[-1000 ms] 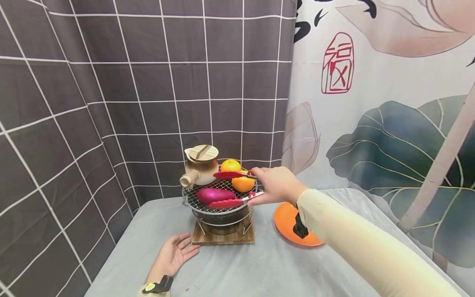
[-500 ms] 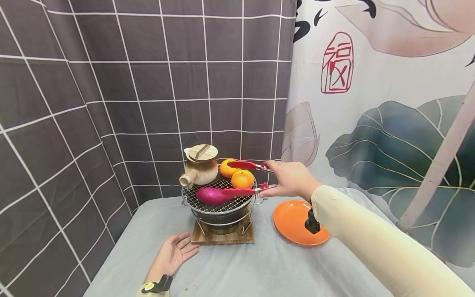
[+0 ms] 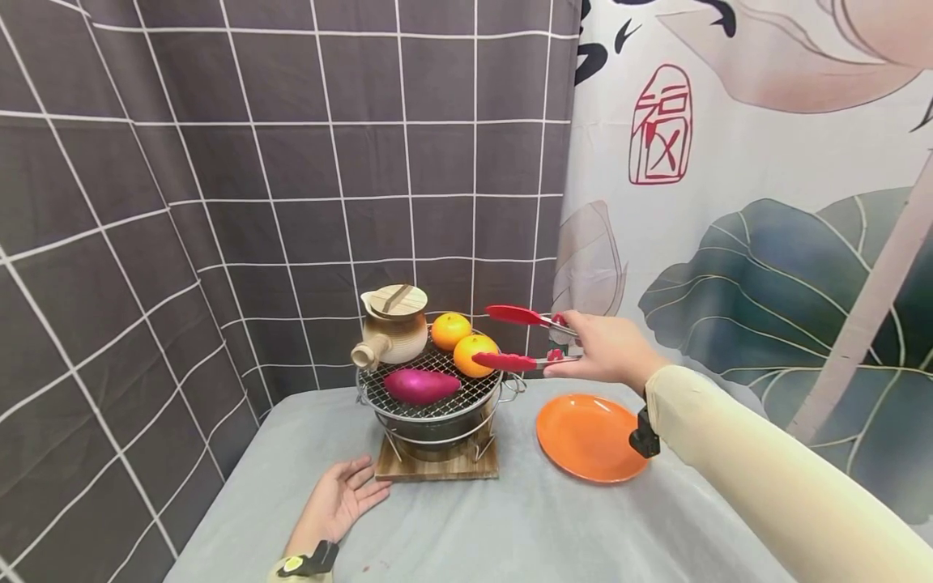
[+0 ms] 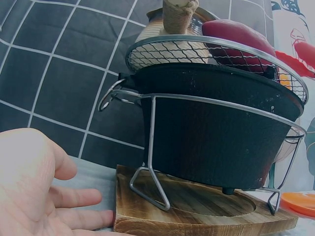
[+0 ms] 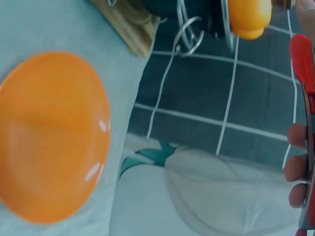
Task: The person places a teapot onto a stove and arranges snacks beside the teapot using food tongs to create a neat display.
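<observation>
My right hand grips red-tipped tongs, their arms spread with nothing between them, at the right side of the grill. In the head view the lower tip overlaps the nearer orange. Behind it sits a second orange. A purple sweet potato lies on the front of the wire grill rack. At the back left of the rack stands a clay pot with a wooden lid. My left hand lies palm up on the table, fingers extended, by the wooden board.
An orange plate rests on the grey cloth right of the grill. The black grill bowl stands in a wire frame on the board. Gridded dark curtain and a printed curtain hang behind.
My right hand has drawn the spread tongs rightward, away from the sweet potato and past the oranges. The sweet potato stays on the rack. My left hand has not moved.
</observation>
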Demonstrator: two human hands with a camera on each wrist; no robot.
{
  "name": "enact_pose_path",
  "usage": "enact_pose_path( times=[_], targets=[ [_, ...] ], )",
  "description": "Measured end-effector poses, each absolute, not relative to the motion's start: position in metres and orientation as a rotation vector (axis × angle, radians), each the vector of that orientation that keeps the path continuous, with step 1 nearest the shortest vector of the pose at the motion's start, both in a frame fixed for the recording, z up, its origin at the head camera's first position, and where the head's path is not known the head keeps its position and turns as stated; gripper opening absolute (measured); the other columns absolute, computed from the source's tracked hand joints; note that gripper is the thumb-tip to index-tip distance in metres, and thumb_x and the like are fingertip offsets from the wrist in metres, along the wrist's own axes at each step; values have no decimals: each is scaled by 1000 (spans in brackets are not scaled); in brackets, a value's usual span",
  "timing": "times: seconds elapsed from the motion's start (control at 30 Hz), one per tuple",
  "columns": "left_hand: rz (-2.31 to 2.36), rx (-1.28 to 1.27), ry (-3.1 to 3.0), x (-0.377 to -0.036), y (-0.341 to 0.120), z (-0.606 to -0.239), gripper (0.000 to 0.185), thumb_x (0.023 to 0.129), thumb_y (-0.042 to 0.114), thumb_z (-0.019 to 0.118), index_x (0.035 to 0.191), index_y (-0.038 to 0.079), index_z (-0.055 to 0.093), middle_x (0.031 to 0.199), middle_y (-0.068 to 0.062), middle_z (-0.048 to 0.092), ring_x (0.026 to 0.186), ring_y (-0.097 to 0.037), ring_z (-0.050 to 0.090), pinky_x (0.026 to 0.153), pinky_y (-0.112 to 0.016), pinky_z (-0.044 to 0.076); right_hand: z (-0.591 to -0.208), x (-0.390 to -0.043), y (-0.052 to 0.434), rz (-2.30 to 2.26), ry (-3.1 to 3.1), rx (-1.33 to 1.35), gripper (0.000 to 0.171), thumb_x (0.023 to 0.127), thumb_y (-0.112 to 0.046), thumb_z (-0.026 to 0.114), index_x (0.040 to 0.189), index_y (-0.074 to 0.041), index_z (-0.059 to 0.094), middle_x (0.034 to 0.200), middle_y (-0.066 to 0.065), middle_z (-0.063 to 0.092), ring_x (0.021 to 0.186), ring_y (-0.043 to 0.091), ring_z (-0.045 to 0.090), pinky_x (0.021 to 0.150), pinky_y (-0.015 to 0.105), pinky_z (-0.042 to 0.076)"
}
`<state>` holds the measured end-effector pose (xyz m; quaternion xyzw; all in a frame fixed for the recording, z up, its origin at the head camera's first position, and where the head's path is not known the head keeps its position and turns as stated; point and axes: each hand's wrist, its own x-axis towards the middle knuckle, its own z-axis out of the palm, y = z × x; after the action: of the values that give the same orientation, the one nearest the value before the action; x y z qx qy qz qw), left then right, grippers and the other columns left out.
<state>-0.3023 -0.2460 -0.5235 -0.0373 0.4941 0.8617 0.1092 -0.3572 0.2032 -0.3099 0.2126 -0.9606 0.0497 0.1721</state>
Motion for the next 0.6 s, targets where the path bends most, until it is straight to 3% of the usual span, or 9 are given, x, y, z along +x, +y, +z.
enact_pose_path(
  times=[0.33, 0.6],
  targets=[
    [2530, -96, 1445, -302, -247, -522, 60, 107, 18, 17, 153, -16, 3, 158, -42, -1, 124, -56, 52, 106, -59, 46, -313, -354, 233, 190, -2786, 490, 85, 74, -78, 70, 127, -14, 56, 79, -5, 62, 65, 14, 56, 52, 29, 48],
    [2524, -101, 1451, -302, -246, -521, 60, 107, 19, 17, 153, -17, 3, 158, -42, 0, 128, -58, 46, 107, -60, 44, -323, -356, 261, 208, -2824, 417, 92, 72, -84, 66, 124, -8, 57, 80, -2, 61, 66, 15, 56, 53, 31, 51]
  ],
)
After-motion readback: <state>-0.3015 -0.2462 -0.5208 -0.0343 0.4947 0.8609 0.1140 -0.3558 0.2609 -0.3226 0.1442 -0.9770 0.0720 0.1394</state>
